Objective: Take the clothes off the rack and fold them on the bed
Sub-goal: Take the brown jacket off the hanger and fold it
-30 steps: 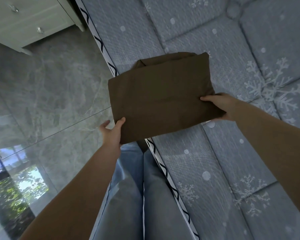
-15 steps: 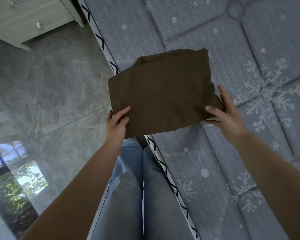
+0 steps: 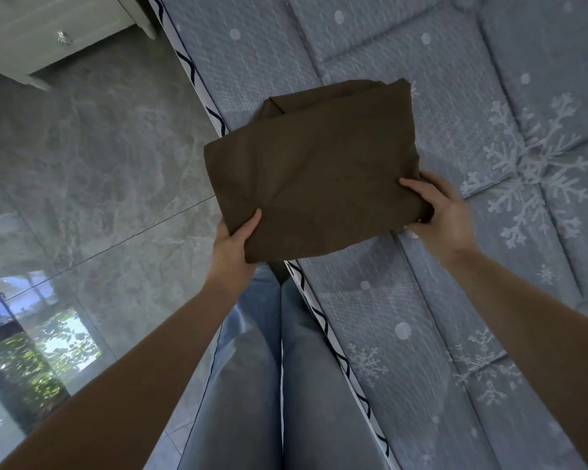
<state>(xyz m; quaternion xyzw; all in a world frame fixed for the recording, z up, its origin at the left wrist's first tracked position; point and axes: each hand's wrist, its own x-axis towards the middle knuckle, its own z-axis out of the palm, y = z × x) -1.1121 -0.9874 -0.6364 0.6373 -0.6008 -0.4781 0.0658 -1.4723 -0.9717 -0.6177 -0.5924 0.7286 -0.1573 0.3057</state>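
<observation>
A folded dark brown cloth garment (image 3: 314,171), squared into a thick, roughly rectangular bundle, is held over the near edge of a grey-blue quilted bed (image 3: 455,300) printed with pale snowflakes and dots. The person's left hand (image 3: 233,244) has its grip clamped on the bundle's near left corner, thumb lying on top of the fabric and the remaining fingers out of sight beneath it. The right hand (image 3: 438,215) has its grip clamped on the near right corner, thumb pressed on the upper face and the fingers curled under the fold. The left part of the garment hangs out past the bed's edge, above the glossy grey marbled floor tiles (image 3: 82,171), while its right and far parts lie over the mattress (whether that far side rests on the quilting or is lifted just clear of it cannot be told from this view). A tucked flap shows at the bundle's far left corner. The bed's edge is trimmed with a white band carrying a dark wavy line (image 3: 197,79), running diagonally through the frame. The person's legs in light blue jeans (image 3: 252,385) stand just beside that edge. A white drawer cabinet with small metal knobs (image 3: 48,32) stands on the floor beyond the bed's far corner.
</observation>
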